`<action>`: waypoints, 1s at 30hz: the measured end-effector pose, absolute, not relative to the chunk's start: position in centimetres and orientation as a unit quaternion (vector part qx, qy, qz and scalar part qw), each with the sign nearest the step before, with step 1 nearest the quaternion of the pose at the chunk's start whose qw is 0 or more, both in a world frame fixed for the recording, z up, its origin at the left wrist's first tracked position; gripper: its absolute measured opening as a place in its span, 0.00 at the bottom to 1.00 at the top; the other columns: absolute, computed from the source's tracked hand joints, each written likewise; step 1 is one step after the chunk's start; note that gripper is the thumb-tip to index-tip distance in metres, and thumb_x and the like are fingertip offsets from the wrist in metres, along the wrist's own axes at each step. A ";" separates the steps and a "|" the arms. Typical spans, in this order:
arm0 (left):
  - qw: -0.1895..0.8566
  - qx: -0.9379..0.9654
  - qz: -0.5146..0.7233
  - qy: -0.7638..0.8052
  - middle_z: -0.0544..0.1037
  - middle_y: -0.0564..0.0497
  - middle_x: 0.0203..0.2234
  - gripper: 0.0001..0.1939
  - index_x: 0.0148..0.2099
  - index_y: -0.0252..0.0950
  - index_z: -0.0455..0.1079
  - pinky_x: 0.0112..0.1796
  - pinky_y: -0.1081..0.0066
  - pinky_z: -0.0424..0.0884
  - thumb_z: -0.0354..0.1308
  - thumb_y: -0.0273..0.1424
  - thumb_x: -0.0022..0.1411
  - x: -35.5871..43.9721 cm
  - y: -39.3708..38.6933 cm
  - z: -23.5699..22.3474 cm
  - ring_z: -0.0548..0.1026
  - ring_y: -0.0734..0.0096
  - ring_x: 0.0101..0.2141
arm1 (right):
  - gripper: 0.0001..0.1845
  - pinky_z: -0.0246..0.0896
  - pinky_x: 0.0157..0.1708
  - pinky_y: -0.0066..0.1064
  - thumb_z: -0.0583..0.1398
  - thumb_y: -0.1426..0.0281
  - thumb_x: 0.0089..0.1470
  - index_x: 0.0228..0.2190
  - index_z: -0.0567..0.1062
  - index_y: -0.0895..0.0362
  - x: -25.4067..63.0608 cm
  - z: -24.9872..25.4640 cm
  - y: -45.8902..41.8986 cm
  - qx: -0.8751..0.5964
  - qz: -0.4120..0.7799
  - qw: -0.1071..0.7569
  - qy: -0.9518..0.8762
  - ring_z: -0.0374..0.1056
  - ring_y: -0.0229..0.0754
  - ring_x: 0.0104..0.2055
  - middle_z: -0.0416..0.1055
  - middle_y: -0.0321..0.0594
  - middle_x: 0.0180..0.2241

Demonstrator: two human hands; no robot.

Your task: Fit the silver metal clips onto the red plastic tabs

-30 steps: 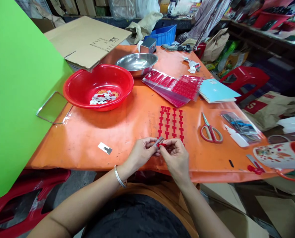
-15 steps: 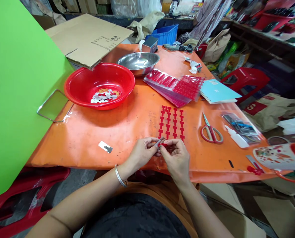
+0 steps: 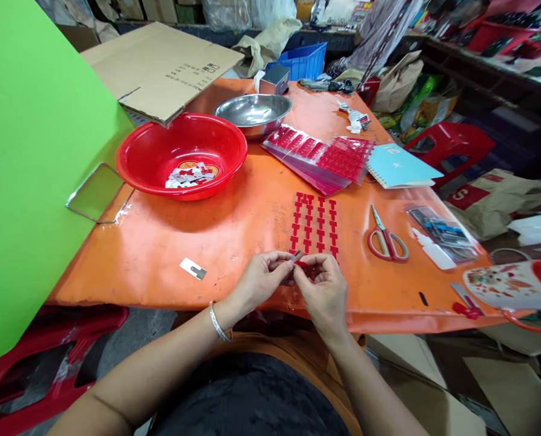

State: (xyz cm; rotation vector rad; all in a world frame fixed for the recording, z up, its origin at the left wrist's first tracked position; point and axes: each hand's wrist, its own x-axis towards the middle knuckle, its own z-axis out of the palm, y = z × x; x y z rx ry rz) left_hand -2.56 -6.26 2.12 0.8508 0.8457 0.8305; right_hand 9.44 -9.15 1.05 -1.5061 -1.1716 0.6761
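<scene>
My left hand (image 3: pixel 268 272) pinches a small flat greyish piece (image 3: pixel 296 255) over the table's front part. Close against it, my right hand (image 3: pixel 323 284) has thumb and forefinger closed on a red T-shaped sticker (image 3: pixel 301 264), partly hidden by the fingers. Just beyond both hands lies a clear sheet with rows of red T-shaped stickers (image 3: pixel 320 224). To the left, a small white-and-grey plate (image 3: pixel 192 269) rests flat on the orange tabletop (image 3: pixel 161 242). Similar pieces (image 3: pixel 191 175) lie heaped inside the red basin (image 3: pixel 136 158).
Red-handled scissors (image 3: pixel 387 242), a mug (image 3: pixel 497 283) and a blue notebook (image 3: pixel 400 165) sit to the right. More sticker sheets (image 3: pixel 318 157) and a steel bowl (image 3: pixel 254 114) are farther back. A green panel (image 3: pixel 38 157) and cardboard (image 3: pixel 161 66) stand at left.
Both hands stay nearly in place. My left thumb and fingers have shifted slightly over the greyish piece, so less of it shows. The view has moved a little.
</scene>
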 end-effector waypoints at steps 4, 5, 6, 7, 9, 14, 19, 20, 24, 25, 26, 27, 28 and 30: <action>0.748 0.369 0.385 0.395 0.79 0.49 0.27 0.08 0.38 0.29 0.74 0.36 0.71 0.75 0.61 0.26 0.54 -2.6 -6.2 2.0 0.77 0.72 0.29 | 0.07 0.69 0.30 0.32 0.62 0.68 0.50 0.31 0.68 0.55 9.2 1.2 -9.6 -0.634 0.280 0.522 -0.496 0.68 0.39 0.30 0.69 0.37 0.30; 0.747 0.366 0.386 0.398 0.79 0.49 0.26 0.08 0.38 0.29 0.74 0.35 0.71 0.75 0.61 0.26 0.54 -2.6 -6.1 2.0 0.77 0.73 0.28 | 0.07 0.69 0.30 0.32 0.61 0.67 0.50 0.32 0.68 0.55 9.2 1.3 -9.7 -0.633 0.285 0.522 -0.496 0.68 0.39 0.30 0.69 0.38 0.30; 0.747 0.365 0.387 0.399 0.79 0.50 0.25 0.07 0.37 0.29 0.74 0.35 0.71 0.75 0.61 0.26 0.54 -2.6 -6.1 2.0 0.76 0.73 0.27 | 0.07 0.70 0.30 0.32 0.61 0.67 0.51 0.32 0.68 0.55 9.1 1.4 -9.8 -0.630 0.290 0.524 -0.495 0.69 0.39 0.30 0.70 0.38 0.30; 0.746 0.365 0.388 0.400 0.78 0.50 0.25 0.07 0.37 0.29 0.74 0.34 0.72 0.75 0.61 0.26 0.54 -2.6 -6.1 1.9 0.76 0.74 0.26 | 0.07 0.70 0.30 0.32 0.61 0.67 0.52 0.32 0.69 0.55 9.1 1.5 -10.0 -0.626 0.296 0.526 -0.494 0.69 0.39 0.30 0.70 0.38 0.30; 0.742 0.364 0.394 0.402 0.78 0.50 0.24 0.08 0.37 0.29 0.74 0.34 0.72 0.75 0.62 0.28 0.54 -2.5 -6.1 1.8 0.75 0.75 0.25 | 0.06 0.70 0.30 0.31 0.60 0.66 0.53 0.33 0.69 0.55 9.2 1.6 -10.1 -0.618 0.301 0.525 -0.501 0.69 0.38 0.30 0.71 0.37 0.31; 0.736 0.368 0.408 0.396 0.78 0.49 0.24 0.13 0.37 0.28 0.74 0.33 0.73 0.75 0.64 0.33 0.52 -2.4 -6.4 1.5 0.76 0.74 0.25 | 0.04 0.68 0.31 0.32 0.59 0.68 0.55 0.31 0.71 0.55 9.9 2.2 -10.0 -0.629 0.185 0.494 -0.571 0.67 0.40 0.37 0.67 0.42 0.37; 0.740 0.378 0.400 0.388 0.78 0.49 0.24 0.18 0.38 0.28 0.75 0.32 0.73 0.75 0.66 0.39 0.50 -2.4 -6.6 1.6 0.76 0.73 0.26 | 0.04 0.65 0.27 0.27 0.60 0.69 0.53 0.28 0.70 0.56 10.4 2.5 -9.3 -0.639 0.202 0.500 -0.548 0.65 0.38 0.34 0.65 0.39 0.34; 0.741 0.377 0.398 0.389 0.78 0.49 0.23 0.19 0.38 0.28 0.75 0.31 0.73 0.75 0.66 0.39 0.50 -2.4 -6.6 1.6 0.76 0.73 0.26 | 0.04 0.65 0.27 0.27 0.60 0.69 0.53 0.28 0.70 0.56 10.4 2.5 -9.2 -0.639 0.219 0.504 -0.539 0.65 0.37 0.33 0.65 0.38 0.32; 0.743 0.376 0.389 0.394 0.78 0.49 0.23 0.21 0.38 0.28 0.75 0.31 0.73 0.75 0.67 0.41 0.48 -2.4 -6.6 1.7 0.76 0.73 0.26 | 0.04 0.63 0.28 0.27 0.60 0.70 0.51 0.27 0.70 0.56 10.5 2.4 -9.0 -0.643 0.249 0.505 -0.519 0.64 0.36 0.30 0.65 0.36 0.30; 0.743 0.377 0.387 0.394 0.78 0.49 0.23 0.21 0.38 0.28 0.75 0.31 0.73 0.75 0.67 0.41 0.48 -2.4 -6.6 1.7 0.76 0.73 0.26 | 0.04 0.63 0.28 0.27 0.61 0.70 0.51 0.26 0.70 0.56 10.5 2.5 -9.0 -0.644 0.251 0.505 -0.518 0.64 0.36 0.30 0.65 0.36 0.29; 0.744 0.378 0.386 0.394 0.78 0.49 0.23 0.21 0.38 0.28 0.75 0.31 0.73 0.75 0.67 0.41 0.48 -2.4 -6.7 1.7 0.77 0.72 0.26 | 0.04 0.63 0.28 0.27 0.61 0.71 0.51 0.26 0.70 0.56 10.4 2.5 -9.0 -0.644 0.252 0.505 -0.516 0.63 0.35 0.29 0.65 0.35 0.29; 0.744 0.378 0.385 0.395 0.78 0.49 0.23 0.21 0.38 0.28 0.75 0.31 0.73 0.75 0.67 0.41 0.48 -2.3 -6.7 1.7 0.77 0.72 0.26 | 0.04 0.62 0.28 0.27 0.60 0.71 0.50 0.26 0.70 0.56 10.4 2.5 -9.0 -0.645 0.252 0.505 -0.515 0.63 0.35 0.29 0.65 0.35 0.28; 0.745 0.378 0.384 0.395 0.78 0.49 0.23 0.21 0.38 0.28 0.75 0.31 0.73 0.75 0.67 0.41 0.48 -2.3 -6.7 1.7 0.77 0.72 0.26 | 0.04 0.62 0.28 0.27 0.60 0.71 0.50 0.25 0.70 0.56 10.4 2.6 -8.9 -0.647 0.252 0.505 -0.513 0.63 0.35 0.29 0.65 0.34 0.28; 0.746 0.378 0.382 0.395 0.78 0.49 0.23 0.21 0.38 0.28 0.75 0.31 0.74 0.75 0.67 0.41 0.48 -2.3 -6.7 1.8 0.76 0.73 0.26 | 0.04 0.61 0.28 0.27 0.60 0.71 0.50 0.25 0.70 0.56 10.4 2.6 -8.9 -0.649 0.254 0.505 -0.509 0.63 0.35 0.29 0.65 0.34 0.28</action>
